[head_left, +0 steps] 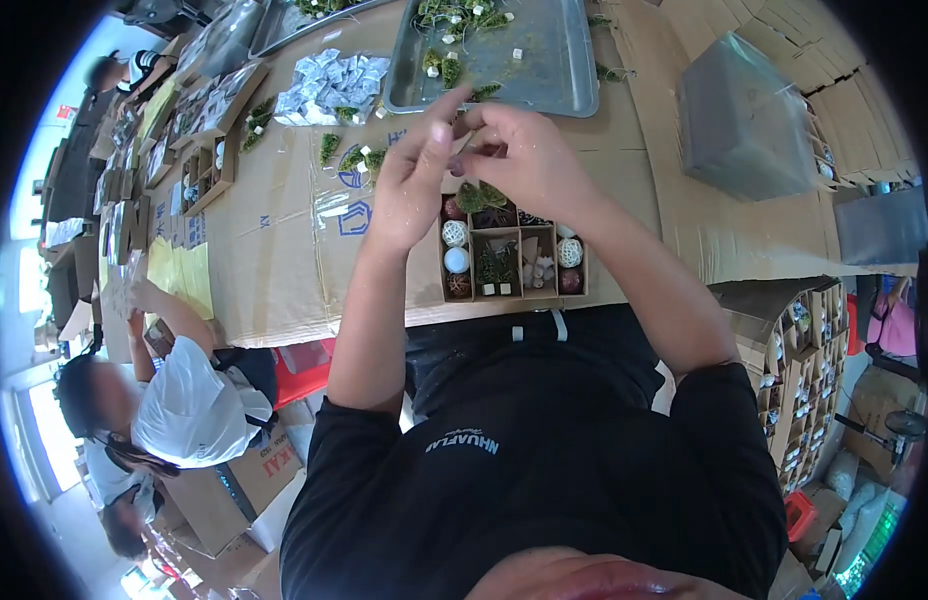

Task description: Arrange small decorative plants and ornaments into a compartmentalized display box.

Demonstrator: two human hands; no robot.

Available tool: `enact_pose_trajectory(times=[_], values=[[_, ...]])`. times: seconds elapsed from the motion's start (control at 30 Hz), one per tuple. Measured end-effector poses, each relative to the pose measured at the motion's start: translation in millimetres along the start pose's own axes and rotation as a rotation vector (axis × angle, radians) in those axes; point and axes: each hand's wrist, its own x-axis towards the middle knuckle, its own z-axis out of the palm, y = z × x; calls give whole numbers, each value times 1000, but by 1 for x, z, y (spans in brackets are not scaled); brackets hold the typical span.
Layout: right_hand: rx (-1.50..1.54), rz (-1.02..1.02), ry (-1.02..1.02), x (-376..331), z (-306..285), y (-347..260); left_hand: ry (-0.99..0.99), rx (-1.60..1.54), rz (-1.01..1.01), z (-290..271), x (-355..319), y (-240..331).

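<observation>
My left hand [416, 175] and my right hand [524, 155] come together above a divided cardboard box [522, 297]. The left hand's thumb and forefinger stand apart. My right hand's fingers curl toward its thumb near the left palm; whatever they may pinch is too small or hidden to name. In the box's compartments lie a white woven ball [454, 233], a pale blue ball [456, 260], dark red balls and small pale pieces [539, 268]. Little green trees with white cube bases [497, 265] fill one compartment. Green tufts [479, 195] stick up at its far side, just below my hands.
A metal tray [544, 85] with loose mini trees lies beyond my hands. Silvery packets [334, 85] are heaped to its left, near more trees [362, 158]. A clear plastic bin [744, 115] stands right. Filled boxes [809, 370] are stacked lower right. A co-worker [194, 400] sits left.
</observation>
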Motion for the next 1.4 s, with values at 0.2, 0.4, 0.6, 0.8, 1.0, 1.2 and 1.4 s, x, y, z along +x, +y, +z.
enact_pose_trajectory(times=[0.2, 0.4, 0.6, 0.8, 1.0, 1.2, 1.4], values=[[624, 363, -257, 9, -21, -35, -269, 185, -46, 7, -18, -38], [-488, -466, -180, 14, -74, -56, -198, -159, -129, 25, -38, -22], [189, 98, -231, -9, -42, -93, -431, -424, -111, 24, -51, -17], [93, 353, -257, 5, -32, -141, -494, -414, -55, 17, -33, -7], [-340, -491, -80, -53, -6, -55, -142, -1045, -215, 18, -62, -3], [-638, -485, 114, -104, 43, 23, 244, -1479, -450, 43, -85, -33], [-756, -457, 58, -124, 48, 18, 378, -1021, -647, 39, -83, -51]])
